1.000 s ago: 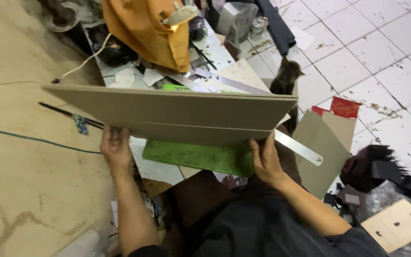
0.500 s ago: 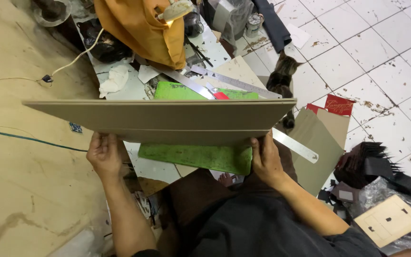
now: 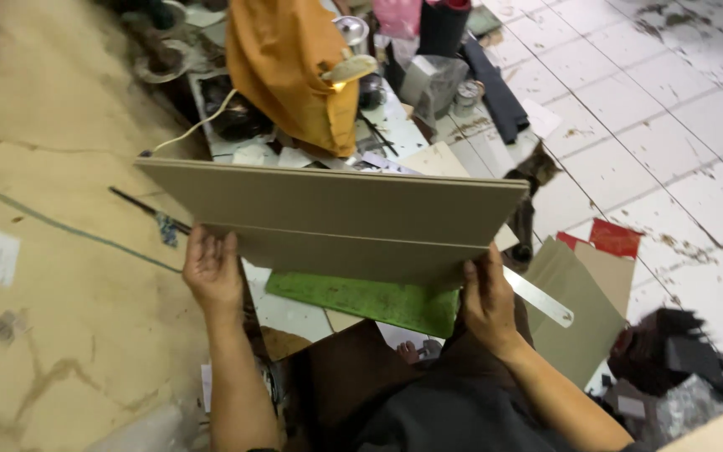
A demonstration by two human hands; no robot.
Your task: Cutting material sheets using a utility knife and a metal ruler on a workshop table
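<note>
Both hands, left (image 3: 211,272) and right (image 3: 487,297), have fingers clamped on the bottom corners of the folded board (image 3: 336,218), keeping it level above the green mat (image 3: 361,300).

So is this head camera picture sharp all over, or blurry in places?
Head view: the grey board and both hands, left hand and right hand, look fairly sharp; the top left corner and the dark bundle at lower right are smeared; light is soft and even, no strong glare.
</note>
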